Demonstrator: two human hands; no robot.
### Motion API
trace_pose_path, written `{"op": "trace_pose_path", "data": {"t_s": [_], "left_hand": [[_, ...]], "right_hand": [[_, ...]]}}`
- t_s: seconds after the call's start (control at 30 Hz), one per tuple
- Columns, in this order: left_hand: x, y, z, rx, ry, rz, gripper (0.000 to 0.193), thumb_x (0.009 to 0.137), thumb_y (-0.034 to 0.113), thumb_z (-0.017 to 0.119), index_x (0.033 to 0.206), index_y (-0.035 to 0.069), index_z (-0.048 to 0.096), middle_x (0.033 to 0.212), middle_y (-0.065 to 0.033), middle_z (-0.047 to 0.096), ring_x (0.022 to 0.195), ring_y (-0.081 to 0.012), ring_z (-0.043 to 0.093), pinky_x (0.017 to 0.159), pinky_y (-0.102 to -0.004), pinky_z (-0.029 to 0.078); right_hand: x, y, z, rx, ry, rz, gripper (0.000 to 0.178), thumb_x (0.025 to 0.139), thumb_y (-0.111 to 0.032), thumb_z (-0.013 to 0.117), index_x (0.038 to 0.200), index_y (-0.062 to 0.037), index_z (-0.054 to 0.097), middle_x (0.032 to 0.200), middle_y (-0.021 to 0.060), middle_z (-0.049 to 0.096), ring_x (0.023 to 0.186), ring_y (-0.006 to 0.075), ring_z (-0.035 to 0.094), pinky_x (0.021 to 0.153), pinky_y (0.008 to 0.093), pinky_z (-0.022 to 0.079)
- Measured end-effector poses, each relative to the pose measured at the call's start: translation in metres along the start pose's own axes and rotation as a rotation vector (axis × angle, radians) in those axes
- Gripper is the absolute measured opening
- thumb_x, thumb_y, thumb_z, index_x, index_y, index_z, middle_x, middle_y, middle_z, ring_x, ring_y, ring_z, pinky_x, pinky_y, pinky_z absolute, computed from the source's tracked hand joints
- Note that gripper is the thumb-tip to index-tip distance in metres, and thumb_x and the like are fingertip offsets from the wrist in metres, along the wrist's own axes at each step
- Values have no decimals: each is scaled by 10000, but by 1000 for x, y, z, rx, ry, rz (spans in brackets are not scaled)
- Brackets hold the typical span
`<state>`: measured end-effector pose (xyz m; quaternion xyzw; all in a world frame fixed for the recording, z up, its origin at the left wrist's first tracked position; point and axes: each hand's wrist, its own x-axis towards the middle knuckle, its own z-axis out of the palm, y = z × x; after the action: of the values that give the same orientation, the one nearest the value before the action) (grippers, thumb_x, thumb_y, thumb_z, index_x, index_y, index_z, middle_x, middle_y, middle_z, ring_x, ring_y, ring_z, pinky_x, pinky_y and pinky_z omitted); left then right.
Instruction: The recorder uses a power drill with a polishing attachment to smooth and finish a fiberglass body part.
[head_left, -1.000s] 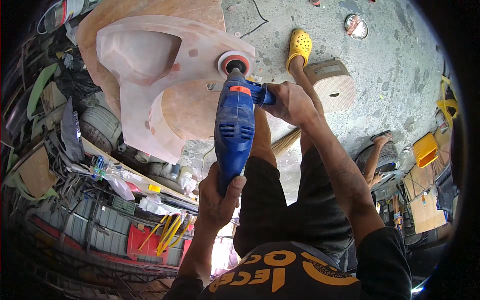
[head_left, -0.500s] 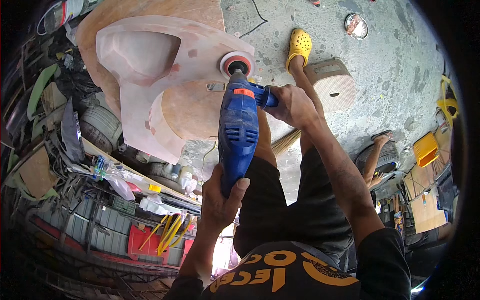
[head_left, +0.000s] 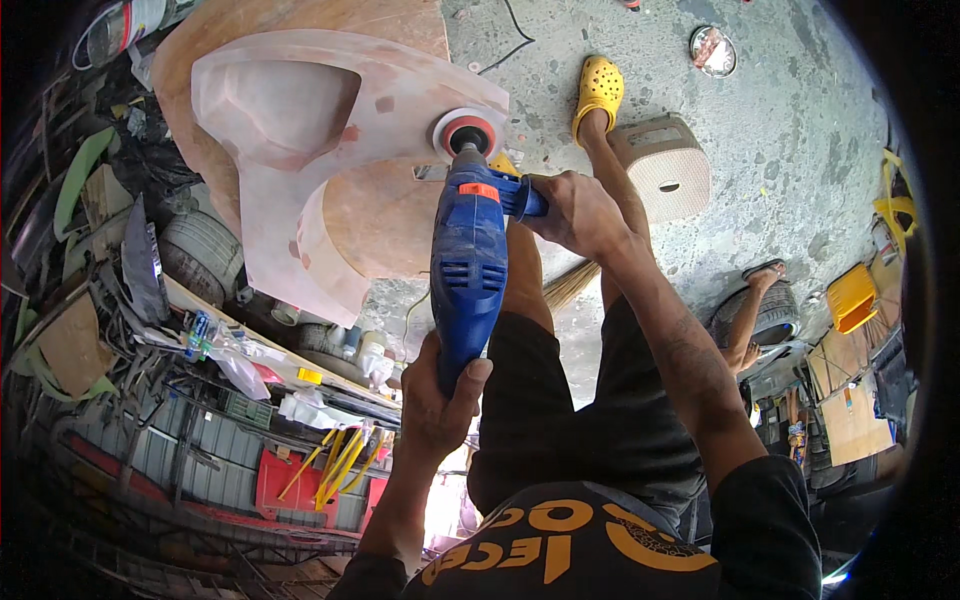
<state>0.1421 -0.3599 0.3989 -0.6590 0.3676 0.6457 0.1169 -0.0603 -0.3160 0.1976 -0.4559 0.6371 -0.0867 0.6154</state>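
A blue electric drill [head_left: 470, 255] with a round sanding disc [head_left: 450, 150] at its nose lies between both my hands. My left hand [head_left: 437, 400] is closed around its rear grip, thumb laid over the casing. The fingers of my right hand [head_left: 578, 212] wrap the blue side handle near the drill's front. The disc sits against the right part of a large curved panel [head_left: 270, 215], whitish with reddish patches; contact across its whole face cannot be made out. This panel has a deep hollow at its upper left and rests on a brown wooden board [head_left: 385, 225].
A beige stool [head_left: 665, 175] stands right of the board, beside my foot in a yellow clog [head_left: 600, 90]. Straw bristles [head_left: 572, 285] lie between my legs. A round tin [head_left: 712, 52] is farther off. Tyres [head_left: 200, 250] and scrap crowd the left. Another person's foot [head_left: 765, 275] shows at right.
The drill and its disc have shifted slightly left along the panel, with both hands following. My grip stays the same.
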Motion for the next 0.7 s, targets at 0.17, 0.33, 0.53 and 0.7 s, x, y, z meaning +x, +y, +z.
{"op": "trace_pose_path", "data": {"t_s": [0.17,0.33,0.53,0.7], "left_hand": [[2,-2,4,41,-12,15,476,931,431,664,1069,-5,534,592,-33,565,480,-119,569,466,-285,461],[2,2,8,46,-15,28,492,931,423,667,1113,-14,533,595,-38,570,479,-123,570,470,-288,462],[1,0,9,65,-14,49,509,937,415,655,1169,-21,529,594,-41,570,478,-130,572,471,-293,463],[-1,-6,5,46,-15,33,492,939,407,646,1165,-16,535,599,-44,572,479,-134,574,471,-297,464]], "right_hand": [[-4,11,0,-12,112,-55,310,815,-276,773,1014,-50,699,715,167,677,699,366,683,663,454,533],[-7,15,-3,-42,126,-54,320,821,-285,772,1017,-43,696,724,170,684,704,360,690,670,456,539],[-7,15,-1,-39,107,-47,323,823,-295,768,1010,-42,694,720,172,680,714,371,686,676,462,536],[-7,6,0,-15,21,11,357,786,-246,767,1058,-34,676,798,208,685,823,392,686,763,474,537]]}}
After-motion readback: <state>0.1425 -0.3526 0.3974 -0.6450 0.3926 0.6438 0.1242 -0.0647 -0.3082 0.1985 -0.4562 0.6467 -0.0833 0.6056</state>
